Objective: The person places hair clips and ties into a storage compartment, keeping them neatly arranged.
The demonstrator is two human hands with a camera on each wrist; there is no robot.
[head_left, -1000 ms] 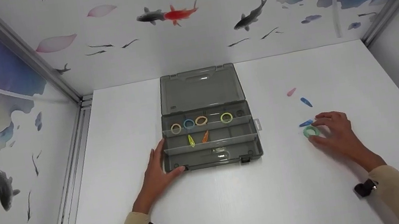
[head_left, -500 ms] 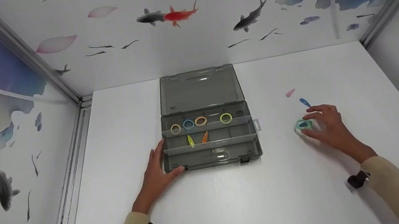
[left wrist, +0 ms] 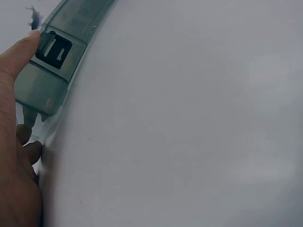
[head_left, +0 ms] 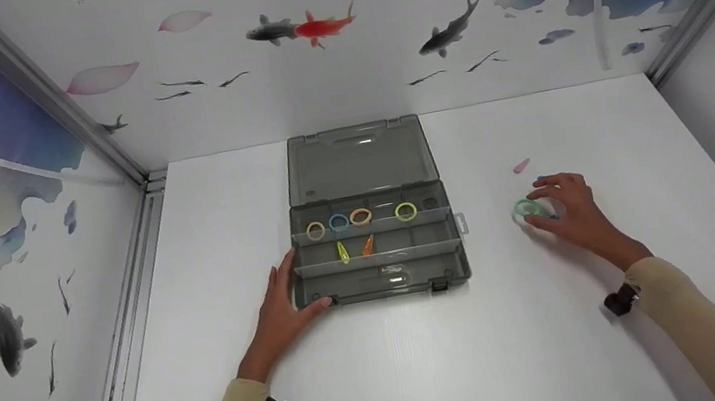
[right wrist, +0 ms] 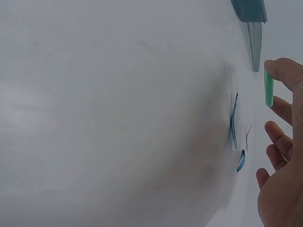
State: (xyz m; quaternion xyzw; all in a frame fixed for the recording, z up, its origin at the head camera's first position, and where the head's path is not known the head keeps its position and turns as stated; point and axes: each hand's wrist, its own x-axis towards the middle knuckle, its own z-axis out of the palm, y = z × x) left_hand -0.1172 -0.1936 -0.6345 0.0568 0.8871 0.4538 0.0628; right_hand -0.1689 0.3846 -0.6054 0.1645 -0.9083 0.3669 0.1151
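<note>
My right hand point(head_left: 566, 207) pinches a pale green hair tie point(head_left: 526, 208) between thumb and fingertip; in the right wrist view the green hair tie point(right wrist: 269, 88) shows edge-on above the table. Two blue snap hair clips point(right wrist: 234, 121) point(right wrist: 241, 161) lie beneath this hand, mostly hidden by it in the head view. A pink hair clip point(head_left: 522, 166) lies just beyond. My left hand point(head_left: 285, 312) rests against the near left corner of a grey see-through box point(head_left: 425, 284), thumb by the front latch point(left wrist: 54, 49) and fingers along the side.
The box's lid point(head_left: 358, 161) lies folded back. Its far row holds several hair ties point(head_left: 404, 203), among them a blue one and a yellow one; a yellow clip point(head_left: 343, 251) and an orange clip point(head_left: 368, 245) are in the middle row. Printed walls point(head_left: 347, 87) enclose the white table point(head_left: 413, 371).
My right hand has lifted the green hair tie and carried it left and away from me, passing over the blue clips. The left hand stays at the box corner.
</note>
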